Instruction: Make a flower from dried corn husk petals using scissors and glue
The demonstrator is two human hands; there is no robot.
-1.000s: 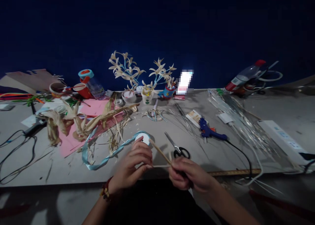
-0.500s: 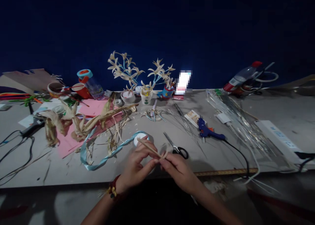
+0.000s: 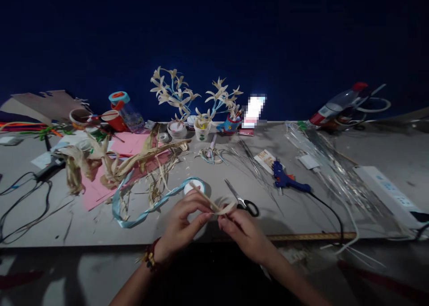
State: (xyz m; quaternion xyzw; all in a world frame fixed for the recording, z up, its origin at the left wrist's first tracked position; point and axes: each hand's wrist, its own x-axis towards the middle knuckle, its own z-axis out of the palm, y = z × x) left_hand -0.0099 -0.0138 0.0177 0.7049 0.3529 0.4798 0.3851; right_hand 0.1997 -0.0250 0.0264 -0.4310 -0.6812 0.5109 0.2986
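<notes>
Near the table's front edge, my left hand [image 3: 187, 221] and my right hand [image 3: 244, 230] almost meet, both closed on a pale strip of corn husk [image 3: 223, 208]. A narrow end of it points up and left past my left fingers; a curled end stands over my right fingertips. Just beyond my left hand lies a white spool [image 3: 194, 187] with light blue ribbon [image 3: 152, 210] trailing left. Black-handled scissors [image 3: 248, 207] rest open-bladed beyond my right hand. My fingertips partly hide the strip's middle.
Dried corn husks [image 3: 109, 163] lie over pink paper [image 3: 92, 190] at left. Husk flowers [image 3: 176, 91] stand in cups at the back. A blue glue gun [image 3: 290, 181], thin wires [image 3: 256, 163] and a white power strip [image 3: 389, 187] occupy the right side. A wooden ruler [image 3: 311, 237] lines the front edge.
The husk strip's curled end now opens out wider above my right fingers. Both hands stay close together, and the whole scene has shifted slightly to the right in view.
</notes>
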